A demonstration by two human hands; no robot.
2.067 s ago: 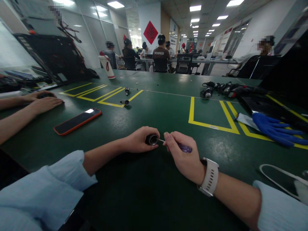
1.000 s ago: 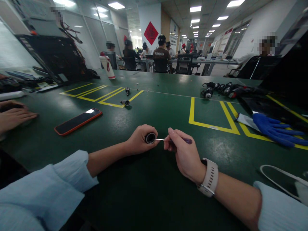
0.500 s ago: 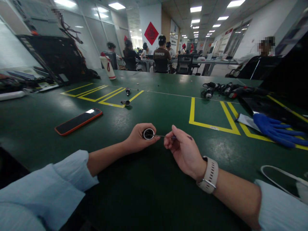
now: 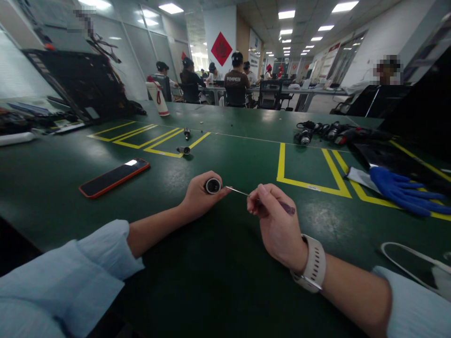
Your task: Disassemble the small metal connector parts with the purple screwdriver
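Observation:
My left hand (image 4: 199,195) is closed around a small black cylindrical part (image 4: 213,186) with a silver rim, its open end facing me. My right hand (image 4: 276,223) pinches a thin screwdriver (image 4: 262,198) with a purple handle. Its metal tip lies just right of the cylinder's rim, outside the opening. Both hands rest low over the green table (image 4: 225,263). A white watch sits on my right wrist.
A phone in an orange case (image 4: 113,177) lies to the left. Two small metal parts (image 4: 183,150) sit on yellow tape lines. Blue gloves (image 4: 401,190) and black lens-like parts (image 4: 317,130) lie at the right. People sit at far tables.
The screwdriver tip has come out of the cylinder and my right hand has drawn back to the right. My left hand lifted the cylinder slightly. A neighbour's hands at the left edge have left view.

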